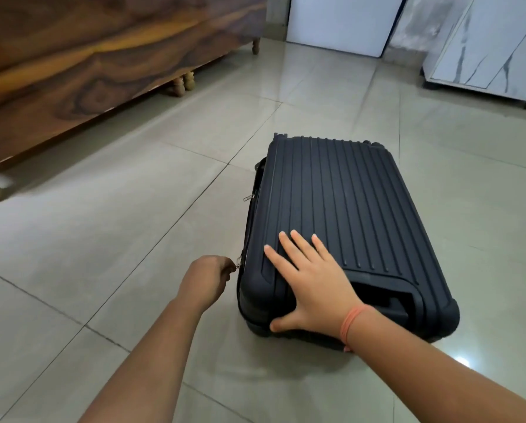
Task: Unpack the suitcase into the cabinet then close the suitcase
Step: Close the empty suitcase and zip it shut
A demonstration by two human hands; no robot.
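My left grip (208, 279) is pinching the zipper pull (239, 265) at the side of the suitcase (347, 193); my right grip (310, 282) is lying flat, fingers spread, on top.

One wide-angle camera, worn on the head, faces forward and steeply down over the tiled floor (127, 215). The suitcase (341, 203) lies near at one o'clock, wooden furniture (72, 71) at ten.

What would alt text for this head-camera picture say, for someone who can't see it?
A person's left hand pinches a zipper pull on the side of a dark ribbed suitcase lying flat on a tiled floor, while the right hand presses flat on its top. Wooden furniture stands to the left.
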